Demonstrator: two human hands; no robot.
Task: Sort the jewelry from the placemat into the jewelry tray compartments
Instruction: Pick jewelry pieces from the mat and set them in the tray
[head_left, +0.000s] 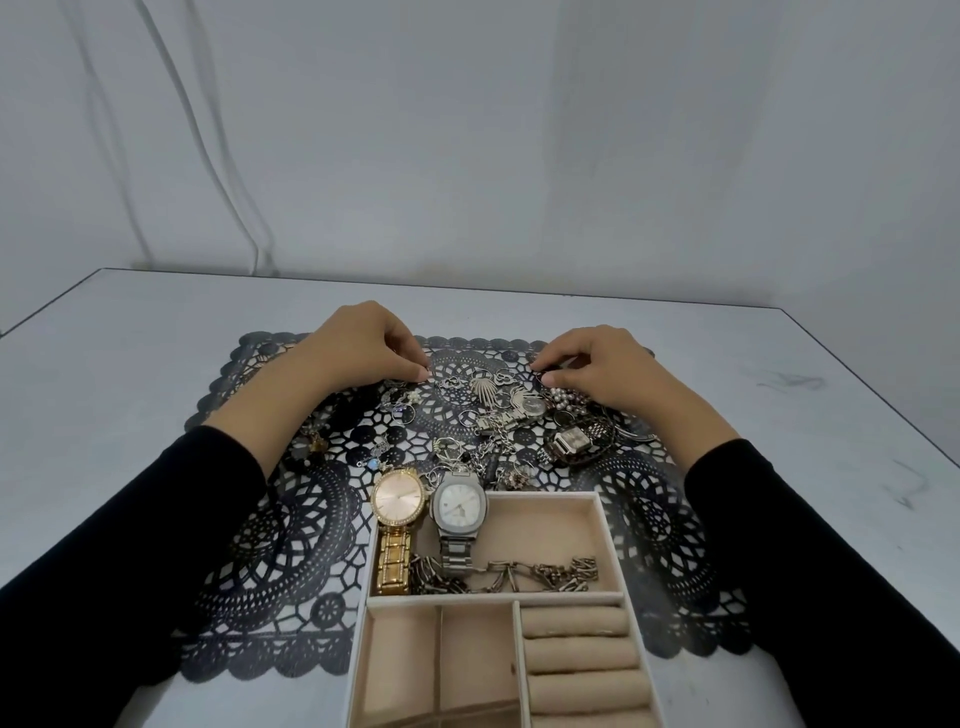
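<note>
Where jewelry pile lies btw left hand & right hand, both curl onto it, grip unclear; tray w/ watches nearer; placemat, grey desk.

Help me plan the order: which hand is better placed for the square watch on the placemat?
Right: the right hand is nearer the square watch; the left hand is across the jewelry pile.
</note>
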